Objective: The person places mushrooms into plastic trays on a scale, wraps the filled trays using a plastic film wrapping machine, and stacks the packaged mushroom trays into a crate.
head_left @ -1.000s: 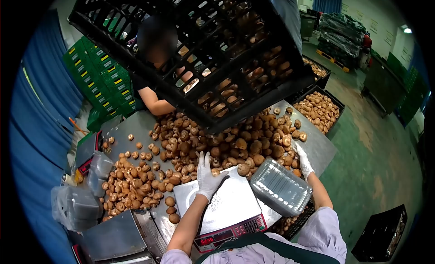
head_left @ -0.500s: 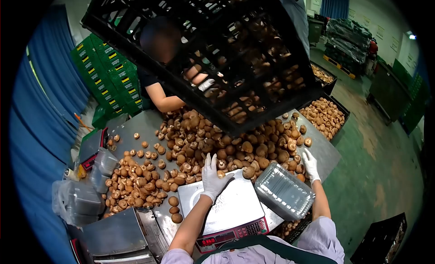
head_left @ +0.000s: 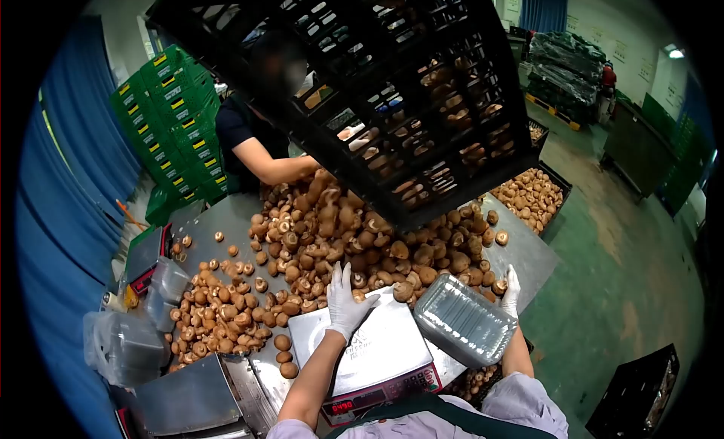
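Because a black crate (head_left: 471, 191) tilts over the far side of the steel table (head_left: 528, 250), it blocks much of the view there, including part of the co-worker whose bare forearm (head_left: 275, 167) reaches to the large mushroom heap (head_left: 377, 250). To the left lie a smaller mushroom pile (head_left: 215, 311), a second scale (head_left: 143, 258) and bagged plastic containers (head_left: 128, 348), with stacked green crates (head_left: 170, 130) behind; another crate (head_left: 567, 188) full of mushrooms stands at the table's right edge. Nearest the wearer is a scale (head_left: 385, 345), and a clear plastic tray (head_left: 464, 318) slants beside its right edge. The gloved left hand (head_left: 347, 307) reaches forward over the scale's far left part, fingers spread, thumb apart, fingertips at the heap's near edge. The gloved right hand (head_left: 511, 292) points upward just beside the tray's right end; whether it grips anything cannot be told.
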### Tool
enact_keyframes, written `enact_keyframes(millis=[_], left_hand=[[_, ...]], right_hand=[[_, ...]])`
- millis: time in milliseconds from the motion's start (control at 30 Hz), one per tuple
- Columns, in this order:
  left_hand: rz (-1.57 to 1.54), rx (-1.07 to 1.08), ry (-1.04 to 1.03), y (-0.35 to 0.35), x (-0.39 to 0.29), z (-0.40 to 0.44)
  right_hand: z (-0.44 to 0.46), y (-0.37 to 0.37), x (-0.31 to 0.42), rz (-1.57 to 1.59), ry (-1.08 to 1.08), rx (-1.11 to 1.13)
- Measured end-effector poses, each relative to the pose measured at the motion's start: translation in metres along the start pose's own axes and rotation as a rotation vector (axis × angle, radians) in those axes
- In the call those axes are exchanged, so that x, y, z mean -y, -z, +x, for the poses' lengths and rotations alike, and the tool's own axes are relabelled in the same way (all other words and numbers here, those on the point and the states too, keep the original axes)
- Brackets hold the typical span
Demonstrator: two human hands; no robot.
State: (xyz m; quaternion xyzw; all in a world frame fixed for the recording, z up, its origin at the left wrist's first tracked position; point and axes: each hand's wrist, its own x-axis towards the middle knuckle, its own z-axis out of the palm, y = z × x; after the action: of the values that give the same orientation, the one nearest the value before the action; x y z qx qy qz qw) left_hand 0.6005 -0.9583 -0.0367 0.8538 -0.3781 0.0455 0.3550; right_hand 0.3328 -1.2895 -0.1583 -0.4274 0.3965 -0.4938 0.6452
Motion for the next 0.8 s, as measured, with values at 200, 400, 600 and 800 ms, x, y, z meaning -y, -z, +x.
enact_keyframes(millis=[200, 400, 600, 800], left_hand=[[0.002, 0.022, 0.034, -0.004, 0.005, 0.002], [0.034, -0.024, 0.032, -0.007, 0.007, -0.001], [0.058, -0.057, 0.029, -0.01, 0.008, -0.003], [-0.037, -0.147, 0.077, -0.01, 0.011, -0.001]], right_hand=[[0.027, 0.028, 0.0, -0.083, -0.079, 0.345], [0.014, 0.017, 0.015, 0.039, -0.193, 0.388], [-0.027, -0.046, 0.055, 0.299, -0.524, 0.525], [-0.006, -0.036, 0.026, 0.184, -0.443, 0.431]])
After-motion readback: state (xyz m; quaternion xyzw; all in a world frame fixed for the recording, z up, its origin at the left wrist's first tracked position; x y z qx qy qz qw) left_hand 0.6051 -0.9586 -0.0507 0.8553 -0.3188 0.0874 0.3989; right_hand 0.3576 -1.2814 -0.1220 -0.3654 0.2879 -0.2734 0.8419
